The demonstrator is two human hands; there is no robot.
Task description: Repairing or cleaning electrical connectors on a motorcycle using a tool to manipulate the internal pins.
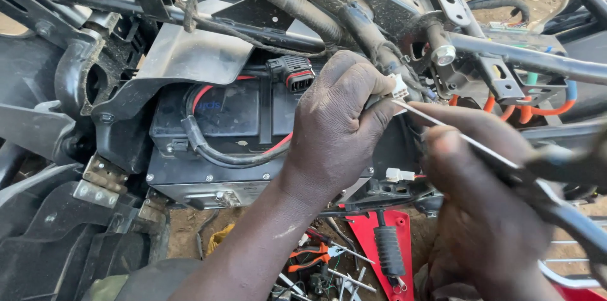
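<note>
My left hand (335, 127) is closed around a small white wire connector (399, 88) hanging from the wrapped cable harness (373, 38) of a stripped motorcycle frame. My right hand (487, 206) grips a thin metal probe (455, 133) by its dark handle. The probe's tip touches the white connector just under my left thumb. A black battery box (227, 127) with red and black cables sits to the left of my left hand. A black plug with a red seal (294, 73) lies above the box.
Frame tubes and a perforated bracket (452, 0) cross the top right, with orange cables (531, 111) behind. A second white connector (399, 175) hangs below my left hand. Orange-handled pliers (310, 257), loose tools and a red panel with a footpeg (387, 247) lie on the dirt below.
</note>
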